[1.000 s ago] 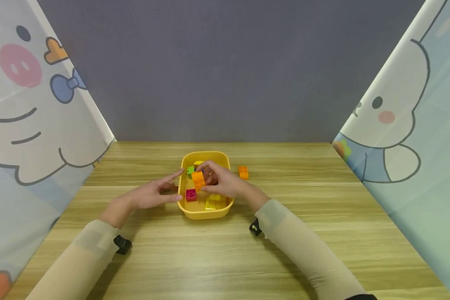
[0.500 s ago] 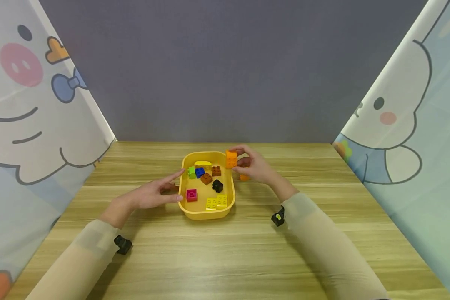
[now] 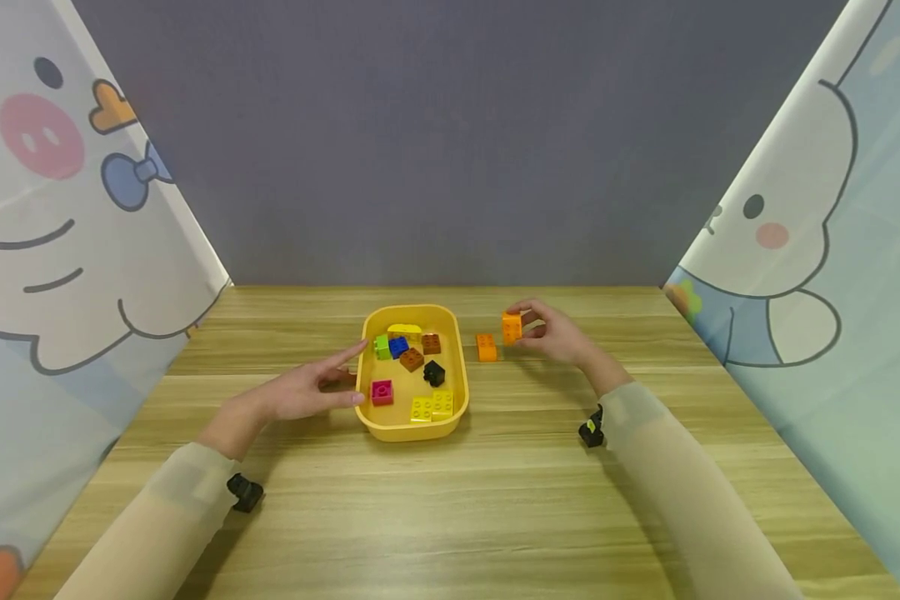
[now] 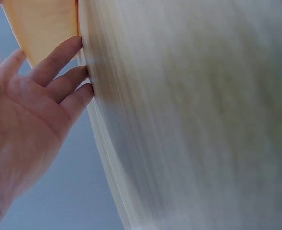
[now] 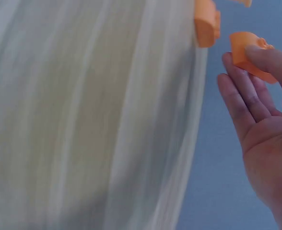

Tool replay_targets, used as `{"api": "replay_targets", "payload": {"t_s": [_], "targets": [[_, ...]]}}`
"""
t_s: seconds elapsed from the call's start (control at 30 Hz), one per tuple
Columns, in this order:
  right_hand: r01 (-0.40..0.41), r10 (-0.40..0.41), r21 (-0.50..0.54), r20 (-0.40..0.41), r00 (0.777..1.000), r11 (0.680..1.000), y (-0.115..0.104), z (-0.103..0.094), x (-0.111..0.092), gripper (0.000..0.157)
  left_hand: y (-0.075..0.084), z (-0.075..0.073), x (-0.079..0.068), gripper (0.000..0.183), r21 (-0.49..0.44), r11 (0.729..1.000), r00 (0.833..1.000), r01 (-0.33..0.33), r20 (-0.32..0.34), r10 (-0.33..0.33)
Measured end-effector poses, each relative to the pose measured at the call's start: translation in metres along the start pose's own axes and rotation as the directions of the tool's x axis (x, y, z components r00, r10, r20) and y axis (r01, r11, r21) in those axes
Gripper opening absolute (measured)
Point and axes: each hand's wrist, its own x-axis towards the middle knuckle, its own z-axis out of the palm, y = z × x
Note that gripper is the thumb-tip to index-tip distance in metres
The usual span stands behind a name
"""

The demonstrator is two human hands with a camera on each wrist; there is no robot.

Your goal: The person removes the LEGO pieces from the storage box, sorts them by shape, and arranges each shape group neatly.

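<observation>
The wood-grain table (image 3: 450, 517) bears a yellow, round-cornered plastic tray (image 3: 412, 433) of multicoloured bricks (image 3: 412, 359). At the tray's left rim the left hand (image 3: 307, 390) spreads its straight fingers, gripping nothing. Right of the tray, the right hand (image 3: 561, 340) pinches an orange studded plastic block (image 3: 512, 329) off the table, beyond a matching orange block (image 3: 486, 348). A light, level pinch, clear of that neighbour, seems best. Half a second ago the pinched block was at the tray's right rim.
</observation>
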Motion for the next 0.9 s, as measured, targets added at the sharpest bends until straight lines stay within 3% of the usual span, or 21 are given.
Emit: {"api": "replay_targets", "payload": {"t_s": [0.2,0.4,0.63,0.9], "targets": [[-0.071,0.079,-0.11,0.07,0.994,0.991,0.01,-0.002,-0.002,0.057,0.002,0.0,-0.001,0.097,0.0,1.0,1.0,-0.003,-0.001,0.003],[-0.06,0.073,-0.165,0.077,0.994,0.985,0.016,-0.004,-0.003,0.058,0.003,0.0,-0.002,0.097,0.001,1.0,1.0,-0.003,-0.002,0.003],[-0.1,0.119,-0.171,0.103,0.988,0.98,0.02,-0.005,-0.002,0.06,0.002,0.0,-0.002,0.098,0.0,1.0,1.0,-0.001,-0.003,0.001],[-0.079,0.109,-0.209,0.136,0.985,0.975,0.017,-0.004,-0.001,0.059,0.002,0.0,-0.002,0.097,-0.003,1.0,1.0,0.004,-0.001,-0.004]]}}
